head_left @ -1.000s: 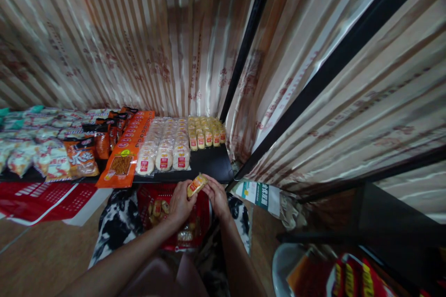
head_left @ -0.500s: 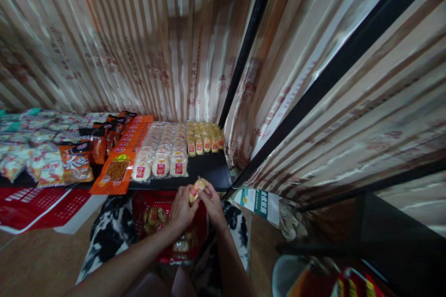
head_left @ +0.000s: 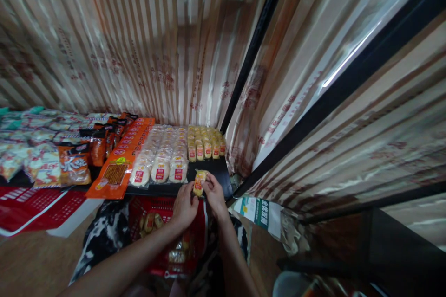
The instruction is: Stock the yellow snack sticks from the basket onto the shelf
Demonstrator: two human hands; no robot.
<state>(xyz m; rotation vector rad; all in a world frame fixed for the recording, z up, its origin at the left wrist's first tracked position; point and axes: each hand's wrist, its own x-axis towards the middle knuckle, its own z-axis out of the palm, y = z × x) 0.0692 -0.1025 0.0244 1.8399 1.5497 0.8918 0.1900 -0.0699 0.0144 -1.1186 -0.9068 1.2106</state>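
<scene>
Now both hands [head_left: 199, 197] on snack pkt [head_left: 199, 182]

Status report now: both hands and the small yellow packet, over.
Left hand and right hand both pinch one yellow snack packet. Packet upright at front edge of black shelf. Bare shelf spot ahead, yellow rows behind it.

Shiny beige striped curtain fabric [head_left: 139, 46] hangs behind my low black shelf board [head_left: 212, 171]. Black metal posts [head_left: 249, 60] frame it above a brown wooden floor [head_left: 31, 260].
</scene>
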